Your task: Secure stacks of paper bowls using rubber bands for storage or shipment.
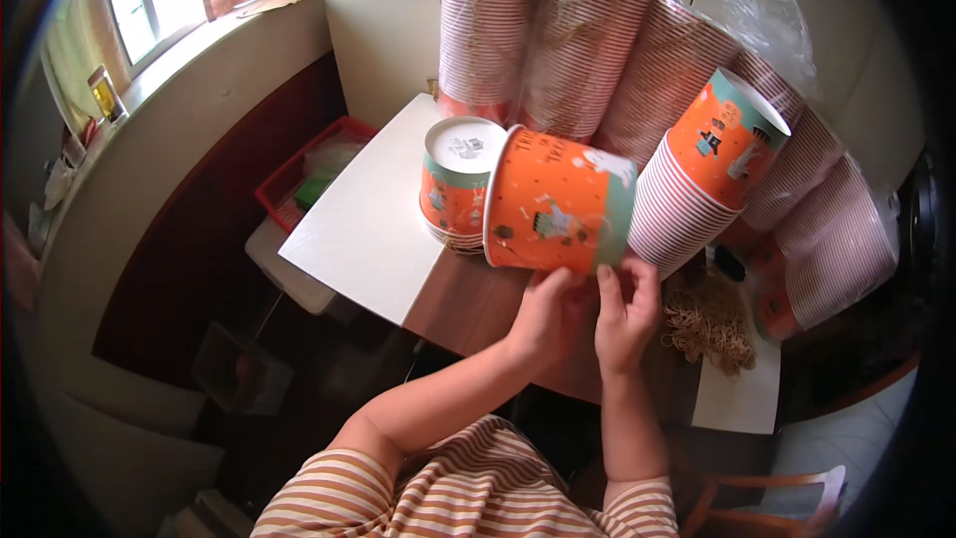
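A large orange paper bucket (558, 194) with a green band and cartoon figures lies tilted on its side in front of me. Its rim faces left and its base faces right. My left hand (550, 317) grips its lower side, fingers partly hidden behind it. Close by, my right hand (627, 314) is closed at the green base end, thumb up. To the left, a short stack of upside-down orange buckets (460, 174) stands on the table. On the right leans a nested stack of buckets (682, 204), with a printed orange bucket (727, 139) uppermost.
Tall plastic-wrapped stacks of striped-edged buckets (586, 50) line the back and right of the white-and-brown table (363, 219). A heap of tan rubber bands (711, 324) lies near my right hand. Beyond the left edge sits a red crate (274, 189). A chair (772, 503) stands lower right.
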`<state>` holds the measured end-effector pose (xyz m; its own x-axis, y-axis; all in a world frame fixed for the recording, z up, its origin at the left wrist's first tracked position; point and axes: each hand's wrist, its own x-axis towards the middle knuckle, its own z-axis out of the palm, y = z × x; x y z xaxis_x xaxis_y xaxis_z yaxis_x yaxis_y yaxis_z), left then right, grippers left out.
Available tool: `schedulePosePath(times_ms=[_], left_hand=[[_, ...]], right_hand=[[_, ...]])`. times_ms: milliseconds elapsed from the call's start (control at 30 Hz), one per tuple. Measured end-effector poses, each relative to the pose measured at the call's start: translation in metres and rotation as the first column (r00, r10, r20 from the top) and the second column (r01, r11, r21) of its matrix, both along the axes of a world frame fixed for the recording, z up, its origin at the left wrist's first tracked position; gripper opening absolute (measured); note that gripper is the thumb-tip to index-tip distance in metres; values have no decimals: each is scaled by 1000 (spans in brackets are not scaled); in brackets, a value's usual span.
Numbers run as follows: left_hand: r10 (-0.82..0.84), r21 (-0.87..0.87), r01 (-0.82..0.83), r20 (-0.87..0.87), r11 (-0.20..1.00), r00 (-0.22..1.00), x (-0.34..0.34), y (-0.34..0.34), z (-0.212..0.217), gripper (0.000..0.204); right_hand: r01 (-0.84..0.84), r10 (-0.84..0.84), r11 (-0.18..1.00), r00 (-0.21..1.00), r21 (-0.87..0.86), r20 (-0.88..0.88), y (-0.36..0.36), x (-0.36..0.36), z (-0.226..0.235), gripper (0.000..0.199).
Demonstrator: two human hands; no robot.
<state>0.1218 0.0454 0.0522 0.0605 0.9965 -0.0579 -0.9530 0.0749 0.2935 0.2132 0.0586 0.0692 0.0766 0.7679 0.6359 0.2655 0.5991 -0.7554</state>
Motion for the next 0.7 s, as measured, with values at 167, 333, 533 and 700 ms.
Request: schedulePosePath(times_ms=[167,333,533,700], left_hand=[[12,46,-17,119,999,993,-29,40,17,18],[-11,182,-35,250,983,968,-56,77,16,18],[118,69,-153,365,986,924,-76,121,6,18],[161,43,-187,349,981,923,-79,120,7,17]], right_hand=[[-31,-40,974,952,225,303,36,-29,39,14],[-144,-42,917,893,372,449,73,-55,64,13],[-306,4,870,788,386,616,105,-91,77,10],[-372,37,869,707,327,706,122,-104,80,12]])
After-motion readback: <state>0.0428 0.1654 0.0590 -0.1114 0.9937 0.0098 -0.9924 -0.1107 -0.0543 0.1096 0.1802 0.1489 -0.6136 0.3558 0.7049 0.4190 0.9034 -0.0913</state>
